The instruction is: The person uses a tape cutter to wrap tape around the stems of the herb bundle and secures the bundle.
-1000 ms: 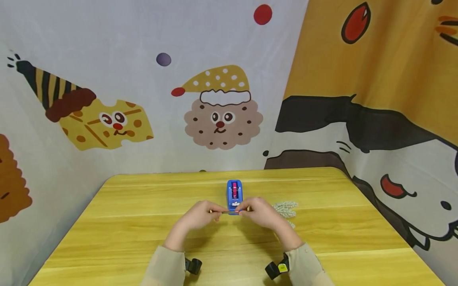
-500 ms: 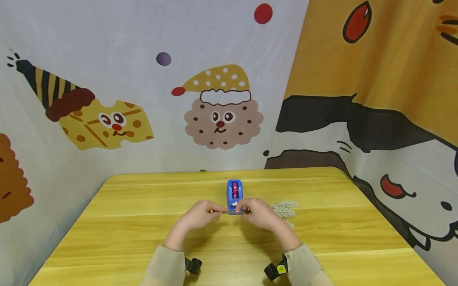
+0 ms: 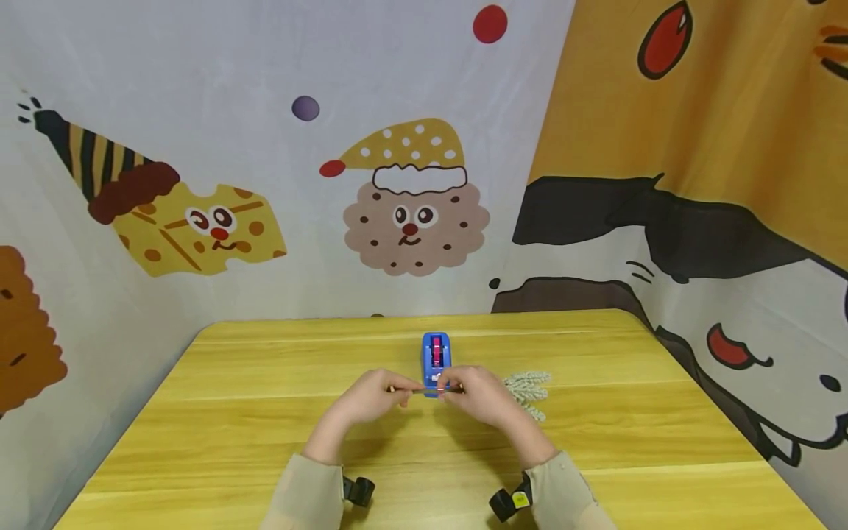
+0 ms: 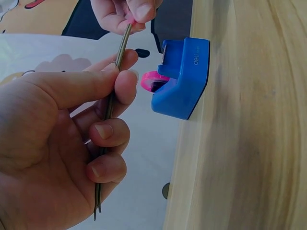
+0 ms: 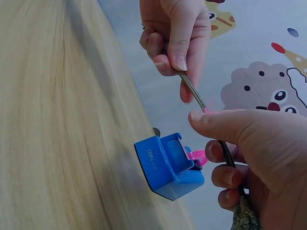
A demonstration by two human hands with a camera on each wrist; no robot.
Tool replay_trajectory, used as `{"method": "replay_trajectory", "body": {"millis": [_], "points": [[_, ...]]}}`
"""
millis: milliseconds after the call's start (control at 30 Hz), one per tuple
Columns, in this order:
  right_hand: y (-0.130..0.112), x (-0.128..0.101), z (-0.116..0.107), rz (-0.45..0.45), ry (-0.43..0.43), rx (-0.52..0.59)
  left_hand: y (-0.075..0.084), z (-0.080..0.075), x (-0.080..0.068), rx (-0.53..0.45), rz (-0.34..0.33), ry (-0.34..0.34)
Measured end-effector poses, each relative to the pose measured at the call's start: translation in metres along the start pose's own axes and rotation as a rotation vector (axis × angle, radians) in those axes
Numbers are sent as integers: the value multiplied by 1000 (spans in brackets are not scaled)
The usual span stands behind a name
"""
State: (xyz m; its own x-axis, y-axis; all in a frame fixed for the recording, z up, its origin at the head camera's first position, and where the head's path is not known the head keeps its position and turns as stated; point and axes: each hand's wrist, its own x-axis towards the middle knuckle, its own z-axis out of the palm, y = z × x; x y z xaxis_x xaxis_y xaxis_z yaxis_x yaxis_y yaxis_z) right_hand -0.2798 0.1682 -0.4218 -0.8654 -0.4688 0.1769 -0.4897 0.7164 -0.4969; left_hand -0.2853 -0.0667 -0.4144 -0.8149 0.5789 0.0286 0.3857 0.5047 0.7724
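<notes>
A bundle of thin dark stems point(image 4: 110, 105) runs between both hands, tipped with pale green, grainy flower spikes point(image 3: 528, 388) beyond the right hand. My left hand point(image 3: 371, 397) grips the bare end, its thumb and fingers curled round the stems. Further up, my right hand point(image 3: 482, 395) pinches the bundle between thumb and fingers, with a bit of pink tape point(image 5: 206, 109) showing at the thumb tip. Behind the hands stands a blue tape dispenser point(image 3: 436, 357) with a pink tape roll point(image 4: 153, 80) in it. The right wrist view shows a spike point(image 5: 244, 218) below that palm.
The wood-grain table point(image 3: 265, 442) stretches out around the hands, its far edge meeting a cartoon-printed cloth point(image 3: 265, 73). Black cameras are strapped at the left wrist point(image 3: 360, 492) and right wrist point(image 3: 505, 504).
My right fingers shift slightly about the stems at the taped spot. The left hand keeps its grip, and the dispenser stays in place.
</notes>
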Motion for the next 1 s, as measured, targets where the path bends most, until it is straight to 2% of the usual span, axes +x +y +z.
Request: {"method": "replay_trajectory", "body": {"millis": [400,700,1000], "points": [[2,-1,-3,2,-20,72,0,1,0,-3,6,-4],[1,-2,-4,9,-16,78,0,2,1,3,-1,-4],[1,0,-2,74,26,133,1,2,1,-6,-24,1]]}}
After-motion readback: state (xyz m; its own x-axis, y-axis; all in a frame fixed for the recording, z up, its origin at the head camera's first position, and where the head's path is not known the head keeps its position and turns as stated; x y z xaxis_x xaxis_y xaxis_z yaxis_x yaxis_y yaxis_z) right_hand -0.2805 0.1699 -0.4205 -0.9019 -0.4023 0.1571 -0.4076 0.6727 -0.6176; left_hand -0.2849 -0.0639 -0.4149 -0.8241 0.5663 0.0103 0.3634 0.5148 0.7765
